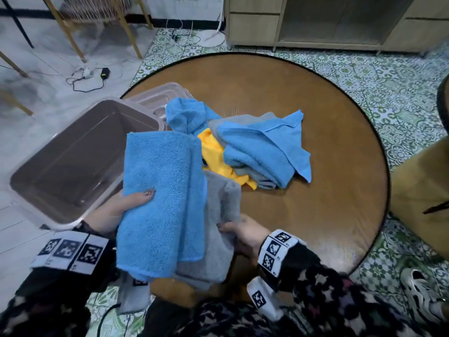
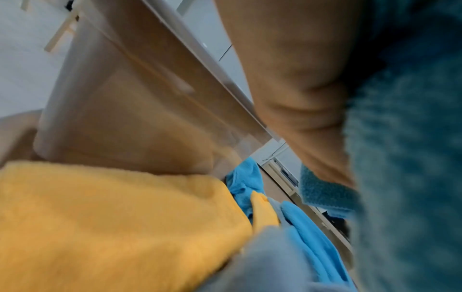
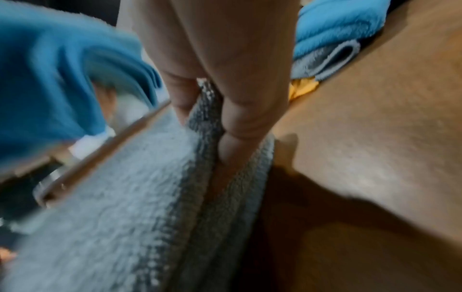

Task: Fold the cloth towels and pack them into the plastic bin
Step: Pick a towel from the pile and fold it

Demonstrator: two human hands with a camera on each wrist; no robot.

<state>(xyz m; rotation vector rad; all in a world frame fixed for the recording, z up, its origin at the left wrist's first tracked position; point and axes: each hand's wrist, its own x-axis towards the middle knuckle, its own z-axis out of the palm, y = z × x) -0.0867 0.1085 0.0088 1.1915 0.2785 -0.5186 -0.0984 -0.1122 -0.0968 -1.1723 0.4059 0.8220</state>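
A: Where's the stuff rn?

B: Blue towel [image 1: 162,203] is folded and held up over the near edge of the counter [image 1: 328,147], just right of the bin [image 1: 31,190]. Left hand [image 1: 114,212] has it, thumb on top, fingers underneath, so that grip is clamped on the blue towel. Grey towel [image 1: 218,229] sits partly under it. Right hand [image 1: 245,235] pinches the grey one; the right wrist view shows fingers [image 3: 235,122] closed on its folded edge.

A: Bin got anything in it?

B: Looks empty from the head view. It hangs partly off the counter's left edge, lid [image 1: 160,96] behind it. Rest of the pile [image 1: 255,147] (blue, grey, yellow) is mid-counter, unfolded.

A: How'll they handle?

B: Judging by the plush nap: light, soft, totally limp. No stiffness, so any unsupported part droops and a fold opens if you only hold one corner. Not slippery, not fragile, squeeze as hard as you like.

A: Best place to grab?

B: Imo along the folded edge, pinching all layers together, w/ a palm under the middle. For the blue one the left hand's already about there. Grey one needs both layers caught near the crease, else it'll unfold on the way to the bin.

A: Risks?

B: Mostly the two towels dragging each other, they overlap. Also the bin's overhang; pushing down hard on its outer side could tip it.
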